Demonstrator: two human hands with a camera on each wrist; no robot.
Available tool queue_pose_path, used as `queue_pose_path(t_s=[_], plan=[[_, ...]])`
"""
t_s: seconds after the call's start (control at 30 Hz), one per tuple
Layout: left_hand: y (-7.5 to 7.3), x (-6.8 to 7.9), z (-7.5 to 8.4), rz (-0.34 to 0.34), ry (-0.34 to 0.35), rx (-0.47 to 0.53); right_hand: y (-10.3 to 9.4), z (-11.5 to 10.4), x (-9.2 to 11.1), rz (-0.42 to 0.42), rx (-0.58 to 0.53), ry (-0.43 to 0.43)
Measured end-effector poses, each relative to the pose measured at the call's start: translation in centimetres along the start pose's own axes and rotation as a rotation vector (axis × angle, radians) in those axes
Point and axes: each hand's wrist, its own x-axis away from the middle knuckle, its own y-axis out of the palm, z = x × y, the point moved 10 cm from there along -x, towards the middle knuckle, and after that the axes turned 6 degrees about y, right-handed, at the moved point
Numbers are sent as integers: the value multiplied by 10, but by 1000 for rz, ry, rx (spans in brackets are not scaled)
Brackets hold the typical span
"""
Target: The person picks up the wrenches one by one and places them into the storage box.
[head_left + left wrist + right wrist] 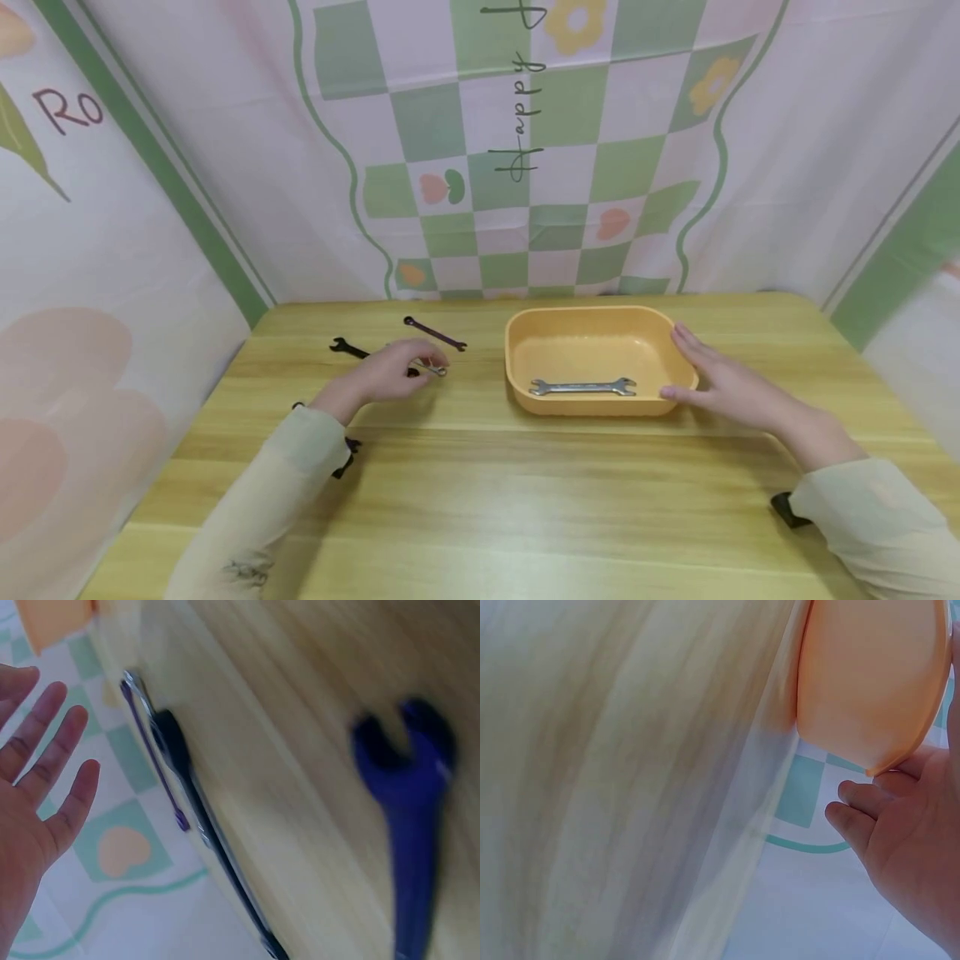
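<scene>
My left hand (382,372) hovers over the left of the table with loosely bent, spread fingers and nothing gripped. Below it lie a black open-end wrench (349,347) and a silver wrench (437,369), both partly covered by the hand in the head view. Beyond them is a thin purple combination wrench (435,333). A dark blue open-end wrench (412,802) looms large and blurred in the left wrist view. My right hand (731,385) holds the right end of a yellow-orange plastic basin (592,406), thumb over the front rim. Inside the basin lies a silver double open-end wrench (583,387).
The wooden table (480,508) ends at the back against a patterned cloth (498,225). Cloth also hangs at the left and right sides. A black device (789,510) sits at the right wrist.
</scene>
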Motion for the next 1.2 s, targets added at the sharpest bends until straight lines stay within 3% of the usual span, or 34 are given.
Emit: queue_pose_path(t_s=[0.6, 1.2], plan=[[-9, 19, -47, 6, -157, -39, 1, 3, -2, -4, -2, -2], [-20, 25, -73, 10, -237, -49, 0, 0, 0, -3, -24, -6]])
